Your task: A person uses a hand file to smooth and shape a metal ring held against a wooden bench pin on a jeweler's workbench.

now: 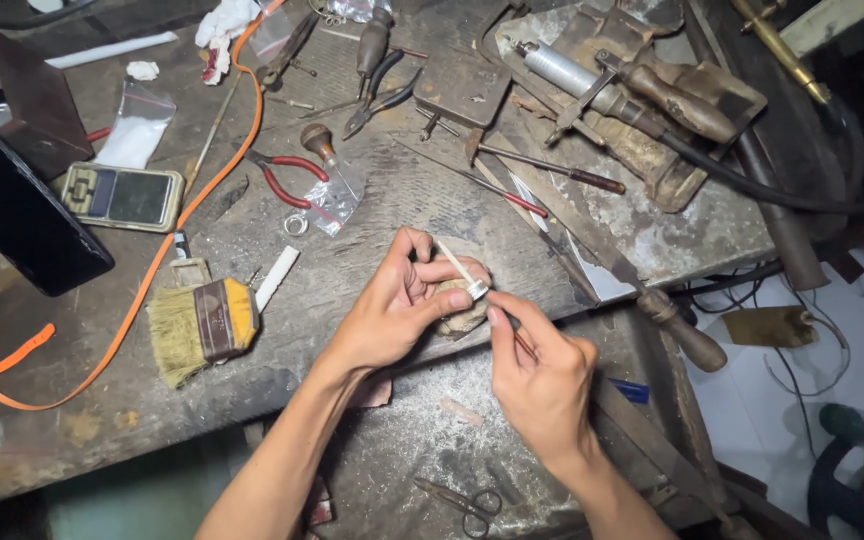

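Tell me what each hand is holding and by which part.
Left hand pinches a small ring on a white stick, near the stick's lower end. Right hand grips a thin tool near its tip.

Count on the bench [372,210] — 1 brush [199,326], 1 pocket scale [122,196], 1 red-handled pliers [287,178], 1 scissors [464,500] — 2 hands.

Seen from above a cluttered workbench [372,230], a left hand [392,310] pinches a small silver ring on a pale stick [459,268] against a worn wooden peg [464,312], while the right hand [544,380] presses a thin tool [522,343] to the ring, with a yellow brush [202,325] and red-handled pliers [287,180] lying nearby.
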